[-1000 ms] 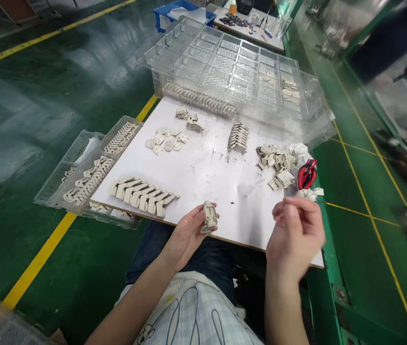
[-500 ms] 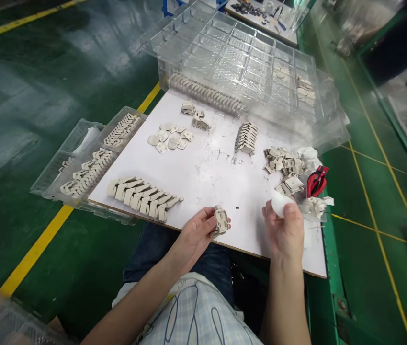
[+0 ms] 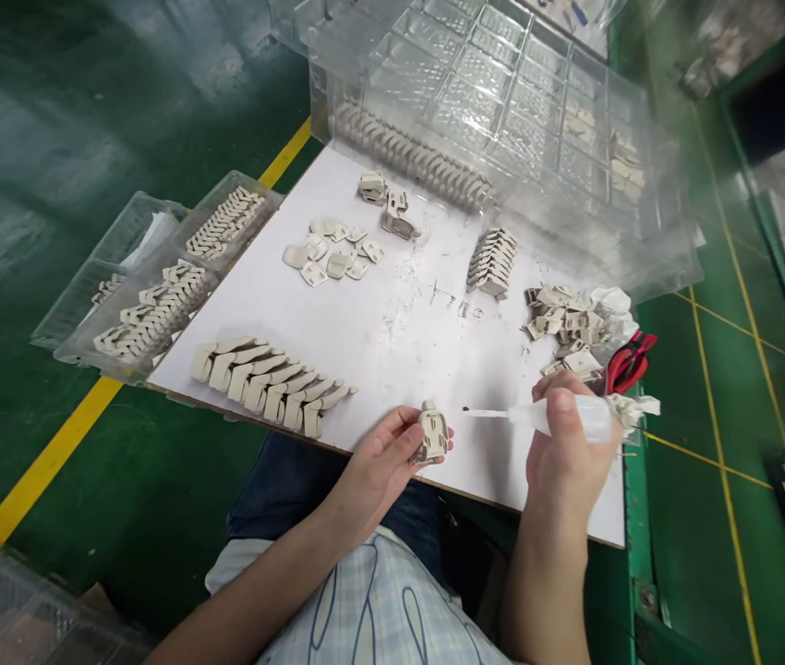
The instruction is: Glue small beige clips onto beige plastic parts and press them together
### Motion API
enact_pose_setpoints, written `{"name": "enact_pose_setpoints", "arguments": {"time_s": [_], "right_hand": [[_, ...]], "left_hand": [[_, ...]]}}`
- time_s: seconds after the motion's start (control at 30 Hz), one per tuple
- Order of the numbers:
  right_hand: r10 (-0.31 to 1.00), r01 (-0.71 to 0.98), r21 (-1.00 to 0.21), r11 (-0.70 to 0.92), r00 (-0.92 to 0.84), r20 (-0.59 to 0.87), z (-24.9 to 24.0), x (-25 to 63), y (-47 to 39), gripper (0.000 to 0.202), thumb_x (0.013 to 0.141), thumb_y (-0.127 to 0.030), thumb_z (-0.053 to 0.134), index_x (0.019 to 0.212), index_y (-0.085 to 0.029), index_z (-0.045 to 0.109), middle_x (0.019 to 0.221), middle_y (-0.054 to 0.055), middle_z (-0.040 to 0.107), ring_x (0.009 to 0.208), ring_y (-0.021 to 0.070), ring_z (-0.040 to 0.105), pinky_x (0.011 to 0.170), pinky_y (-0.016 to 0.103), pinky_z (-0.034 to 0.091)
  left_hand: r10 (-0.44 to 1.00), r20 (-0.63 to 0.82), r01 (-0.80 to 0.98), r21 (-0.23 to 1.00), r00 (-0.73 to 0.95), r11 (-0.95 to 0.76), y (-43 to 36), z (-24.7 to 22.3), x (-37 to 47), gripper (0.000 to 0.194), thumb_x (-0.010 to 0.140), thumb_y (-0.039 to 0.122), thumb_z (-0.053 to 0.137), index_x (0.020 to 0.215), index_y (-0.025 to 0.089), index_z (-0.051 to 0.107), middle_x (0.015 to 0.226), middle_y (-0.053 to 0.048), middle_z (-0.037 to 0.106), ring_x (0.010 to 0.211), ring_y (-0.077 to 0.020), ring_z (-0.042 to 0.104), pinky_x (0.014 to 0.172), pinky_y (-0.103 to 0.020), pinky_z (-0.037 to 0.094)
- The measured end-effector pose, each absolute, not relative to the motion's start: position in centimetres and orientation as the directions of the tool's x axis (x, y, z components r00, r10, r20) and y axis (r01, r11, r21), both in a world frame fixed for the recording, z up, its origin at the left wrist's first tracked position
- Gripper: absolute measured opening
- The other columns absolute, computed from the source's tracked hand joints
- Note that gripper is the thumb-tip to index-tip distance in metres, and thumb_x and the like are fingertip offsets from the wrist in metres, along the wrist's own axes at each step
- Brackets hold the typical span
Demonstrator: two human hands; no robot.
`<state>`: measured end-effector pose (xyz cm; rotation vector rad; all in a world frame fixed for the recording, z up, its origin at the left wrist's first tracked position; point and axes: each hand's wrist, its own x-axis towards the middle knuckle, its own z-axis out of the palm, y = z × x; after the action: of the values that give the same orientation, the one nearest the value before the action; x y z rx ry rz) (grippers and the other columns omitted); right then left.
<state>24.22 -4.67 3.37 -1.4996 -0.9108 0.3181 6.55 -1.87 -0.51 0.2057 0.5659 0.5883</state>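
Observation:
My left hand [image 3: 385, 457] grips a small beige plastic part [image 3: 432, 434] between thumb and fingers near the table's front edge. In my right hand [image 3: 562, 443] is a white squeeze bottle [image 3: 590, 417], its thin nozzle pointing left toward that part without touching it. To the left, a slanted row of beige parts [image 3: 268, 380] lies on the white tabletop [image 3: 406, 342]. Beyond are flat beige pieces [image 3: 338, 266], a few assembled parts [image 3: 399, 220] and a short stacked row [image 3: 493, 263]. A loose heap of parts [image 3: 565, 319] lies at the right.
Clear compartment trays [image 3: 496, 83] are stacked along the table's back. Other trays filled with parts [image 3: 157, 314] stand off the left edge. Red-handled pliers [image 3: 630, 362] and crumpled white material [image 3: 614, 309] lie at the right edge.
The bottle in my right hand has turned so its nozzle now shows, pointing left. My left hand still holds the beige part. The view has shifted slightly.

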Motion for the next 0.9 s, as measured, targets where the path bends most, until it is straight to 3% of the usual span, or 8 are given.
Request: {"name": "enact_pose_setpoints", "arguments": {"time_s": [0.2, 0.5, 0.9], "right_hand": [[0.733, 0.355, -0.933, 0.052, 0.621, 0.277, 3.7, 23.7, -5.0, 0.051, 0.084, -0.044, 0.076, 0.059, -0.021, 0.038, 0.064, -0.005, 0.032, 0.060, 0.0110, 0.032, 0.058, 0.031, 0.023], [0.682, 0.324, -0.942, 0.091, 0.669, 0.296, 3.2, 22.2, -4.5, 0.047, 0.090, -0.050, 0.068, 0.058, -0.021, 0.047, 0.063, -0.003, 0.037, 0.059, 0.0127, 0.036, 0.056, 0.031, 0.023], [0.669, 0.321, -0.942, 0.103, 0.678, 0.304, 3.3, 21.5, -4.3, 0.044, 0.091, -0.039, 0.069, 0.057, -0.021, 0.048, 0.061, -0.002, 0.040, 0.060, 0.0131, 0.038, 0.057, 0.032, 0.023]], "left_hand": [[0.569, -0.433, -0.474, 0.315, 0.699, 0.822, -1.8, -0.5, 6.5, 0.028, 0.081, 0.039, 0.083, 0.093, 0.018, 0.069, 0.091, -0.002, 0.070, 0.088, -0.0132, 0.064, 0.086, -0.027, 0.047], [0.585, -0.424, -0.494, 0.314, 0.691, 0.811, -1.9, -0.6, 6.5, 0.024, 0.083, 0.038, 0.080, 0.092, 0.019, 0.069, 0.089, -0.002, 0.067, 0.085, -0.0132, 0.060, 0.085, -0.028, 0.046], [0.587, -0.430, -0.489, 0.326, 0.685, 0.809, -2.0, -0.4, 6.5, 0.025, 0.082, 0.038, 0.081, 0.090, 0.018, 0.068, 0.088, -0.002, 0.068, 0.086, -0.0141, 0.061, 0.087, -0.030, 0.045]]}}
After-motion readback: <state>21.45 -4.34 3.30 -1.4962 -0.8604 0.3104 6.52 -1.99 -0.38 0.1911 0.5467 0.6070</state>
